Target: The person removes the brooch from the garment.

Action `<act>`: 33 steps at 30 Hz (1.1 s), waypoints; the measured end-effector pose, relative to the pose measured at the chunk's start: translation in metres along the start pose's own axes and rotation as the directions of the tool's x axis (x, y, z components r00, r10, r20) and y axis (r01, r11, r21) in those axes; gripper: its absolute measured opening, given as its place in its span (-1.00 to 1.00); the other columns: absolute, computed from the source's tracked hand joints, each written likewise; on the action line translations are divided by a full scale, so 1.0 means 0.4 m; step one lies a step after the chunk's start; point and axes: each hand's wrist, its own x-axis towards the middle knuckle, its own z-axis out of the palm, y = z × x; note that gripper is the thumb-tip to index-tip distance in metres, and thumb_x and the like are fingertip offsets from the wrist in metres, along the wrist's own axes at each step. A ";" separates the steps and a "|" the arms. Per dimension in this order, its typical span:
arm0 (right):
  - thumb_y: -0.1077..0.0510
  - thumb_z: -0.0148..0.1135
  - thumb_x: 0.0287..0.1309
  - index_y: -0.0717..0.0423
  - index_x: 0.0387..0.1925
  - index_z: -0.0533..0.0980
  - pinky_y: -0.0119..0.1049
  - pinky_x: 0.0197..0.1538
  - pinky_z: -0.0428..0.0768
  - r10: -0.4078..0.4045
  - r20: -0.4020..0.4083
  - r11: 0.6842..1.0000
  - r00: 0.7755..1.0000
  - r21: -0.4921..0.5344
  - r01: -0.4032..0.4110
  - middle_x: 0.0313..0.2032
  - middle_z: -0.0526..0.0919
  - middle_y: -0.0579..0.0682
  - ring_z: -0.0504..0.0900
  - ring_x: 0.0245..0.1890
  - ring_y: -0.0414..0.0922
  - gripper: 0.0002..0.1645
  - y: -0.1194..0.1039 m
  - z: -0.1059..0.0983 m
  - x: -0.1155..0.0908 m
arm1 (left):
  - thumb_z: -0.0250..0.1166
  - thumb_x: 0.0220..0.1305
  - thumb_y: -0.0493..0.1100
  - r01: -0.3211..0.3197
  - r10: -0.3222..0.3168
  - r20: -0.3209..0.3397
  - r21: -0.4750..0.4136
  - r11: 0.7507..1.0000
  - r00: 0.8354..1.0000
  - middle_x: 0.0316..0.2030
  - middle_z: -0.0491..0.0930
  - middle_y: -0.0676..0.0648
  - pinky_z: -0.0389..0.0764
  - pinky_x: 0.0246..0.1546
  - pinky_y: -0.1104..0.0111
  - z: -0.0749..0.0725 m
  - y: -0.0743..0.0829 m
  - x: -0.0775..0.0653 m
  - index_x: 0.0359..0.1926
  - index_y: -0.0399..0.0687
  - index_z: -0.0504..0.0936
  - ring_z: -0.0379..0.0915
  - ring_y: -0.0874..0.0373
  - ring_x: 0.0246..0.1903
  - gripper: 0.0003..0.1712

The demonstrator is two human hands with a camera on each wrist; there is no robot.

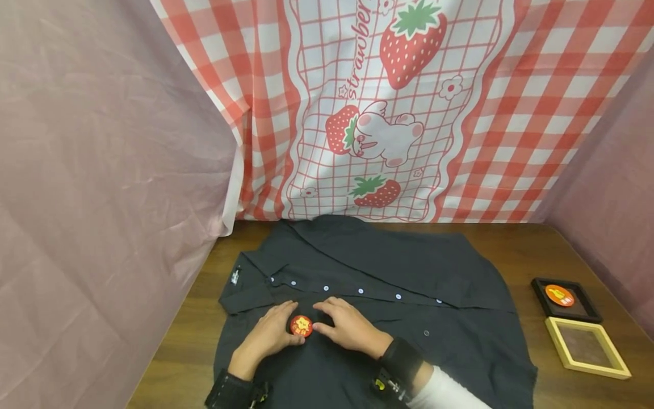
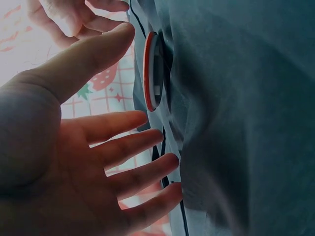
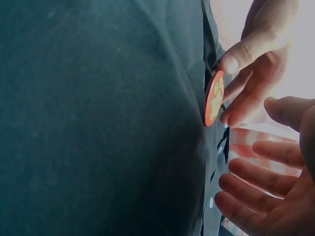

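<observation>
A round red pin badge with a yellow figure sits on the front of a dark button-up shirt, which is spread flat on the table. Its rim stands slightly off the cloth in the left wrist view, with a pale back showing. My left hand lies just left of the badge, fingers extended and spread, thumb near its lower edge. On the other side my right hand has its fingers loosely stretched, thumb tip close to the badge's right edge. Neither hand grips anything.
A black frame holding an orange badge rests at the table's right, beside a pale wooden frame. A checked strawberry cloth hangs behind the wooden table. Pink drapes flank both sides.
</observation>
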 end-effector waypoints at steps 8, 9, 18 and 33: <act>-0.02 0.24 0.26 0.16 0.11 0.55 -0.18 0.06 0.58 -0.010 0.005 1.000 1.000 -0.016 0.010 -0.09 0.64 0.00 0.60 -0.06 -0.12 -0.52 -0.020 0.012 0.021 | 0.56 -0.07 -0.05 0.030 -0.030 0.019 0.011 0.999 0.999 0.29 0.40 -0.32 0.32 0.24 -0.20 0.000 -0.003 0.000 0.26 -0.31 0.44 0.27 -0.29 0.31 -0.12; -0.02 0.25 0.26 0.15 0.11 0.55 -0.19 0.06 0.58 -0.011 0.005 1.000 1.000 -0.019 0.011 -0.08 0.64 0.00 0.60 -0.06 -0.12 -0.53 -0.022 0.013 0.023 | 0.56 -0.07 -0.05 0.031 -0.032 0.020 0.011 0.999 0.999 0.29 0.40 -0.32 0.32 0.24 -0.20 0.000 -0.003 0.001 0.26 -0.31 0.44 0.27 -0.29 0.31 -0.12; -0.01 0.30 0.21 0.10 0.08 0.57 -0.29 -0.01 0.58 -0.003 0.046 0.999 0.999 -0.032 0.005 -0.12 0.64 -0.06 0.58 -0.13 -0.20 -0.55 -0.030 0.036 0.030 | 0.57 -0.10 -0.05 0.008 -0.008 0.042 -0.011 1.000 0.999 0.32 0.35 -0.34 0.27 0.24 -0.27 0.001 -0.011 -0.005 0.27 -0.32 0.42 0.18 -0.32 0.37 -0.07; -0.01 0.38 0.10 -0.03 0.01 0.62 -0.38 -0.04 0.55 -0.047 0.058 0.992 0.997 -0.115 0.053 -0.09 0.64 -0.11 0.54 -0.13 -0.22 -0.58 -0.034 0.068 0.044 | 0.58 -0.14 -0.03 0.022 -0.021 0.056 -0.018 1.000 0.998 0.35 0.26 -0.42 0.27 0.29 -0.20 -0.002 -0.018 -0.007 0.32 -0.29 0.37 0.12 -0.35 0.39 0.00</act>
